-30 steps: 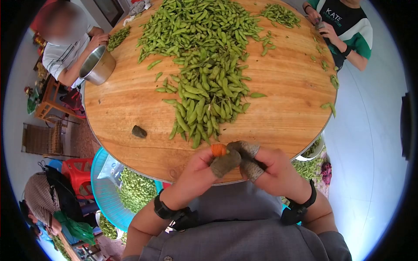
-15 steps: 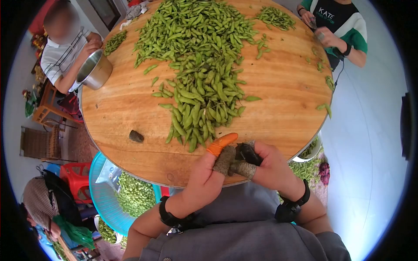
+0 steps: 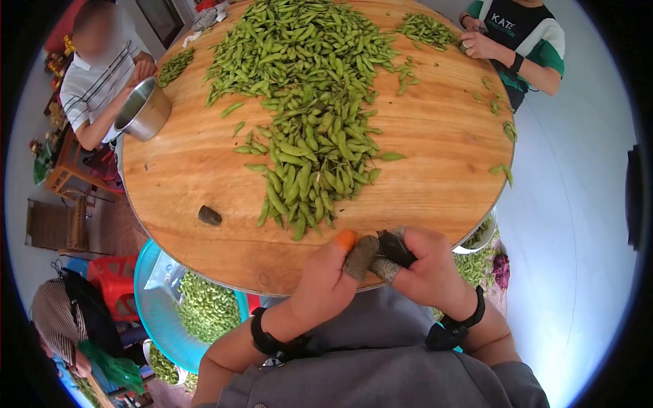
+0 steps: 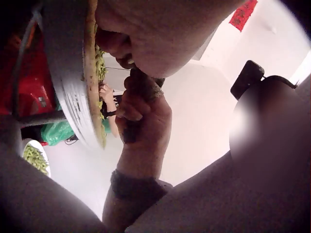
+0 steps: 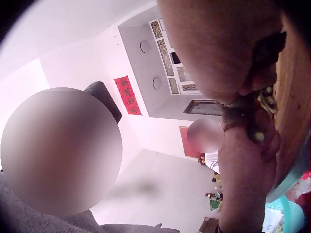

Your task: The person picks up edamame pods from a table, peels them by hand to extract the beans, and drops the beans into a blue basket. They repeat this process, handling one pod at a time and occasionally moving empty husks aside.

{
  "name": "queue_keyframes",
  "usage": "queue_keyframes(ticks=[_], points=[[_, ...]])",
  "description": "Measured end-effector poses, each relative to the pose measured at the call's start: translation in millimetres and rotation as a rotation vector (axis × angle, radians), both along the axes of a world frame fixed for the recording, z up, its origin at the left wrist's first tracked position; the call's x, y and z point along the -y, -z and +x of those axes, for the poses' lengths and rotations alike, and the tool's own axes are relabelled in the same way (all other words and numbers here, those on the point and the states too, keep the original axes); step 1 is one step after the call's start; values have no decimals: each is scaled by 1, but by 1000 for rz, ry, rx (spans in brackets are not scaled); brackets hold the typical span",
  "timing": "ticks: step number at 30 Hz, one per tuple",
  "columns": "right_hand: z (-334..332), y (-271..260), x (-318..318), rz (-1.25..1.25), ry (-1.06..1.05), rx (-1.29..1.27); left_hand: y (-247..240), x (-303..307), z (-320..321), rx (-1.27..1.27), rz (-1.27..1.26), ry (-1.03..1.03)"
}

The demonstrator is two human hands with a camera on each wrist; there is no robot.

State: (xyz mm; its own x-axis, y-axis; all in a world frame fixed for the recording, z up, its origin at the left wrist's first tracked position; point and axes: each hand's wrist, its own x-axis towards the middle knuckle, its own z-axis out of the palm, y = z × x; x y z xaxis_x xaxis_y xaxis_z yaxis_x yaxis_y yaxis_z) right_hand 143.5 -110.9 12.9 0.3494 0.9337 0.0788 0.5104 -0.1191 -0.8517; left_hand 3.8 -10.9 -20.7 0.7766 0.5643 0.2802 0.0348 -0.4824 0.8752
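Observation:
Both hands meet at the table's near edge in the head view. The left hand (image 3: 320, 285) has an orange cover on one finger and a grey-brown one on its thumb; its fingers are curled. A small green bit of pod (image 5: 259, 136) shows between them in the right wrist view. The right hand (image 3: 434, 272), in dark and speckled finger covers, has its fingertips against the left thumb; what lies between them is hidden. Beyond the hands a heap of green pods (image 3: 303, 163) spreads over the wooden table (image 3: 190, 170).
A loose dark finger cover (image 3: 209, 215) lies at left on the table. A steel pot (image 3: 146, 112) is at the upper left edge, near a seated person. Another person works at upper right. Below left is a turquoise basket (image 3: 153, 299) of pods.
The orange-covered finger stretched out over the hands, then curled back down. A black cover on the right hand has come into fuller view. The table view has shifted slightly left.

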Motion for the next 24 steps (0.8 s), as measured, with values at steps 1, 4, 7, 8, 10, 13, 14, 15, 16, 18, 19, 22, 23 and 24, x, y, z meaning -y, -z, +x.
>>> queue_keyframes(ticks=[1,4,7,8,10,13,14,15,16,18,19,22,23,24], points=[[-1,2,-2,-2,4,3,7,1,2,23,-234,24],[-5,6,-12,1,74,-177,-5,2,5,19,-760,-4],[-6,-5,-27,-31,82,-532,-7,-12,9,88,-1294,-52],[-5,-9,-29,-43,91,-544,-5,-18,9,209,-1508,-38],[1,-15,-30,-154,104,-605,-10,-23,3,246,-1473,13],[26,-2,-19,21,-326,-124,-20,-29,-6,212,-1441,-77],[33,-4,-17,59,-627,129,-16,-32,-10,223,-1415,11],[35,-9,-17,-48,-545,144,-13,-33,-12,231,-1390,98],[39,-13,-22,-51,-542,150,-13,-33,-11,234,-1390,105],[53,-20,-40,-280,36,155,-12,-30,-10,227,-1365,91],[61,-17,-50,-199,93,317,-11,-29,-11,222,-1372,90],[80,13,-79,-14,94,587,-8,-28,-14,239,-1353,179],[83,21,-84,102,41,707,-10,-27,-14,246,-1350,170],[85,26,-88,93,43,693,-10,-28,-14,251,-1345,164]])
